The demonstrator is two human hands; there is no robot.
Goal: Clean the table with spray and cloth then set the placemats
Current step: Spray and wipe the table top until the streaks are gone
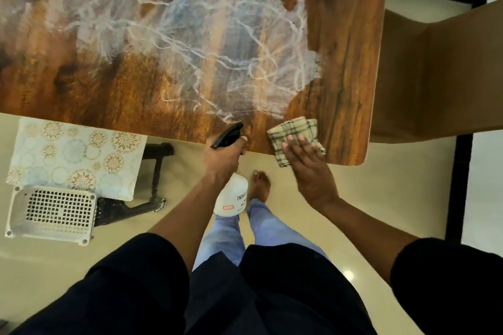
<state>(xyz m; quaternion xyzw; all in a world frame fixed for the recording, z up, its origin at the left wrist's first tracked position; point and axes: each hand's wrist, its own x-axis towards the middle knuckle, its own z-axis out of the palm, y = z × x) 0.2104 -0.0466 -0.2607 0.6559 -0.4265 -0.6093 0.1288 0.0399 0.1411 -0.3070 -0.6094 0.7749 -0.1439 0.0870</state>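
Note:
The wooden table fills the upper view, with white foamy spray streaks smeared across its middle and right. My left hand grips the neck of a white spray bottle with a black trigger head, held just off the table's near edge. My right hand presses flat, fingers straight, on a folded beige checked cloth lying at the table's near right corner. Patterned placemats with gold and blue circles lie on a seat to the lower left.
A white perforated plastic stool stands on the floor at the left, beside black table legs. A brown chair stands close to the table's right side. My bare foot is on the cream tiled floor under the table edge.

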